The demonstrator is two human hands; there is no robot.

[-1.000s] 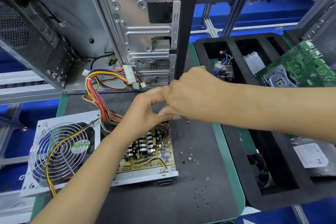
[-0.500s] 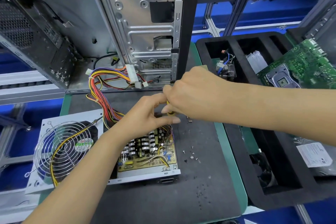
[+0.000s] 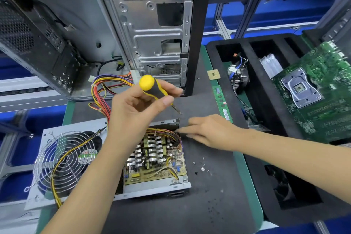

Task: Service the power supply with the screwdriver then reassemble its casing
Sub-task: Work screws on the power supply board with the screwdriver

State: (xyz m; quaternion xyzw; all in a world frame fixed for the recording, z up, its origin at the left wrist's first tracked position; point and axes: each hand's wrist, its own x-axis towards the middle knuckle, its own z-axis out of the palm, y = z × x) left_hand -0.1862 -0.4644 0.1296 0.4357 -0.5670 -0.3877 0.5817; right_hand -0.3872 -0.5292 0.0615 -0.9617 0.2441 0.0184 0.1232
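Observation:
The opened power supply (image 3: 152,159) lies on the dark mat, its circuit board and coils bare. Its cover (image 3: 62,161), with the wire-guarded fan, lies flipped to the left, joined by yellow and black wires. My left hand (image 3: 136,112) holds a yellow and black screwdriver (image 3: 152,88) above the supply, tip pointing down to the right. My right hand (image 3: 207,131) reaches in from the right, its straight fingers touching the supply's far right corner. Several loose screws (image 3: 201,166) lie on the mat to the right of the supply.
An open computer case (image 3: 144,30) stands behind, a coloured cable bundle (image 3: 102,89) running from it. A CPU chip (image 3: 213,74) and a RAM stick (image 3: 222,104) lie at the mat's right edge. A black foam tray (image 3: 266,119) holds a cooler and a green motherboard (image 3: 319,93).
My hands have come apart. The left one has lifted with the screwdriver in it, and the right one has dropped to the supply's far right corner.

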